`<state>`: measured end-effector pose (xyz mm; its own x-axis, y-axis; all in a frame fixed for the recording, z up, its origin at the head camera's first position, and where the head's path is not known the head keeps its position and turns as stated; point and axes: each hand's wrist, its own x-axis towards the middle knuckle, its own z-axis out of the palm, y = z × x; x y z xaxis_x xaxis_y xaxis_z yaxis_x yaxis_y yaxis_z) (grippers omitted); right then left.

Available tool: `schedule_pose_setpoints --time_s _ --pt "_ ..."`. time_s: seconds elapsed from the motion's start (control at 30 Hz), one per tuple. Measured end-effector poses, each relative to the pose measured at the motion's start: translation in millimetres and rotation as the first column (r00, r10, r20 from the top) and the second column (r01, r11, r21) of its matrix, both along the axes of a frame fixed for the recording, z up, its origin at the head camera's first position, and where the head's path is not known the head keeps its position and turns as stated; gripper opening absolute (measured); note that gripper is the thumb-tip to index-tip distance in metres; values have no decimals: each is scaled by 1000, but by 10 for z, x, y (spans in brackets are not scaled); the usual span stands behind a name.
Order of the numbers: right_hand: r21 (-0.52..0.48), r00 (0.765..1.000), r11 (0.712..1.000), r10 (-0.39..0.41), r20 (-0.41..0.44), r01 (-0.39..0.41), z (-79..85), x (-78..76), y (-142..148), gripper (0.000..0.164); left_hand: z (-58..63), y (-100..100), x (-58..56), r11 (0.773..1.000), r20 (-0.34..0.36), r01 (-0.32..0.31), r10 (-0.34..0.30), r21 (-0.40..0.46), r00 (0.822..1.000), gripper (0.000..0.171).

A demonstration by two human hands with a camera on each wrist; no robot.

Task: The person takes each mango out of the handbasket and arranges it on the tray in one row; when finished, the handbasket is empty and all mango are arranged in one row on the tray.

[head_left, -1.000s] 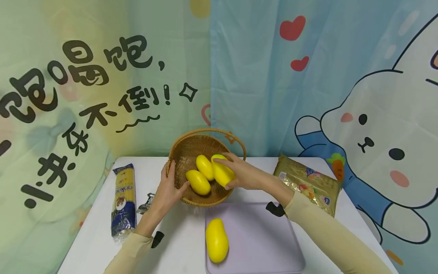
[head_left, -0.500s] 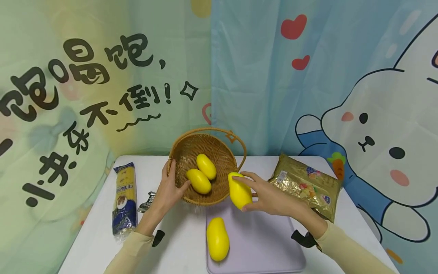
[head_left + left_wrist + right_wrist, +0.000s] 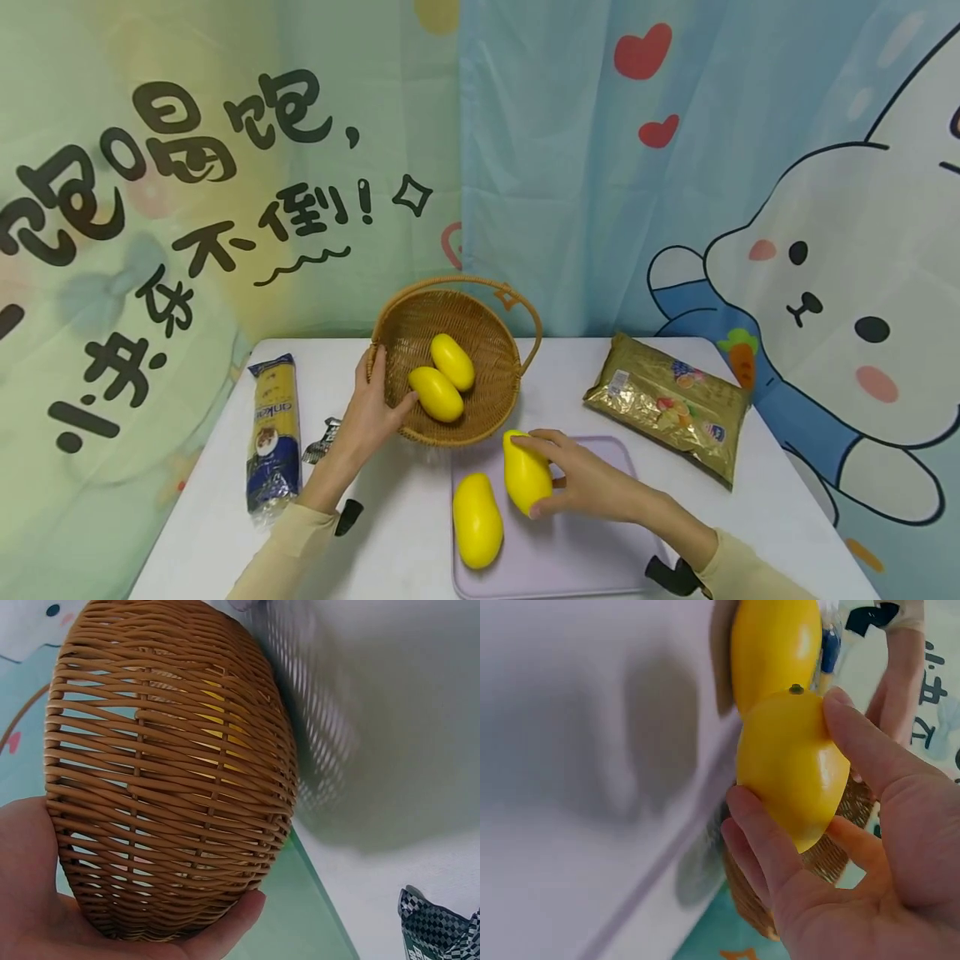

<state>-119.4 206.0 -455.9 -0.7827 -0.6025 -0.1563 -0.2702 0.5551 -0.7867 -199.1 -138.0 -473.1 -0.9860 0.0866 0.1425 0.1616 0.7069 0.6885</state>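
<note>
My left hand (image 3: 372,414) grips the left rim of a brown wicker basket (image 3: 491,350), which tilts so its mouth faces me. Two yellow mangoes (image 3: 437,394) lie inside it. In the left wrist view the basket's woven side (image 3: 172,772) fills the space beside my thumb and fingers. My right hand (image 3: 588,479) holds another mango (image 3: 527,475) between thumb and fingertips, close over the lilac tray (image 3: 577,558). The right wrist view shows this held mango (image 3: 791,772) with its dark stem end. One more mango (image 3: 477,521) lies at the tray's left side.
On the left of the white table lies a yellow and blue packet (image 3: 273,433). A small black-and-white checked wrapper (image 3: 322,442) is beside my left wrist. The gold fruit-print bag (image 3: 667,408) lies at the back right. A printed curtain (image 3: 540,167) hangs behind the table.
My right hand has lifted a mango out of the basket and carried it right and toward me, over the tray. The left hand has stayed on the basket.
</note>
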Motion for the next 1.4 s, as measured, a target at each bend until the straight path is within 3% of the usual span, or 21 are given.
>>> schedule_pose_setpoints --time_s 0.23,0.6,0.77,1.1,1.4 --pt "7 999 1000 9 53 -10 -203 69 -24 89 6 6 10 1000 -7 -9 9 3 1000 97" --pt "11 998 1000 -14 55 13 -340 136 -81 91 -15 -2 19 1000 -1 -10 10 -1 1000 98" --pt "18 999 1000 -12 42 12 -355 162 -93 91 -27 -5 21 1000 -2 -7 7 -1 1000 99" --pt "150 997 989 -5 -82 17 -299 190 -126 93 -14 -1 15 1000 -2 -3 3 -3 1000 98" --pt "155 997 987 -33 -73 44 -248 156 -107 99 -10 5 7 1000 -2 -6 6 -2 1000 98"
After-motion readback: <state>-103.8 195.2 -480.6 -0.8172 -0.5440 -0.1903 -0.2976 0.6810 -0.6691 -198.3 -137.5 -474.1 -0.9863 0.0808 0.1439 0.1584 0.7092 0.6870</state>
